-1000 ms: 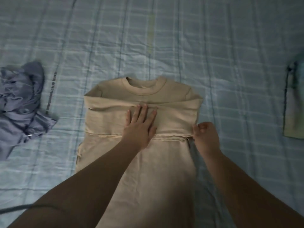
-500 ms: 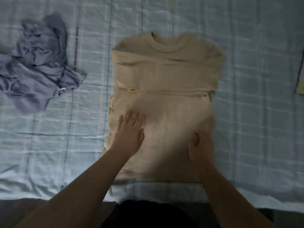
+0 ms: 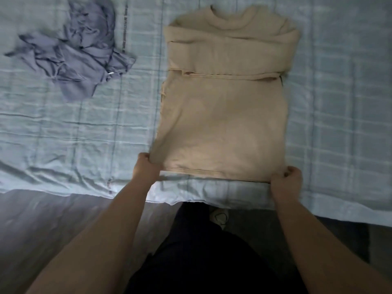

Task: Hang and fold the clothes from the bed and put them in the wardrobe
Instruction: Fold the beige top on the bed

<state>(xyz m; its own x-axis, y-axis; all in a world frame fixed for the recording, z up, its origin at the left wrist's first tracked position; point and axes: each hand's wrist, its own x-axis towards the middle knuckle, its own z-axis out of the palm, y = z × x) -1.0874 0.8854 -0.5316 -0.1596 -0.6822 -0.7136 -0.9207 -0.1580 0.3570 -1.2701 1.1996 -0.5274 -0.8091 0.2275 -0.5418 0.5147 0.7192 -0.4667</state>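
A beige sweater [image 3: 224,107] lies flat on the bed, collar away from me, with both sleeves folded across its chest. My left hand [image 3: 146,169] grips the hem's left corner, fingers curled under the cloth. My right hand [image 3: 286,180] pinches the hem's right corner. The hem lies close to the bed's near edge.
A crumpled lilac-blue garment [image 3: 78,52] lies in a heap on the bed to the left of the sweater. The bed has a pale blue checked sheet [image 3: 339,102]. Its edge runs across the view just beyond my legs, above a grey floor [image 3: 53,219].
Both hands slid down from the sweater's middle to its hem and took hold of the two bottom corners. My view dropped toward the bed's near edge.
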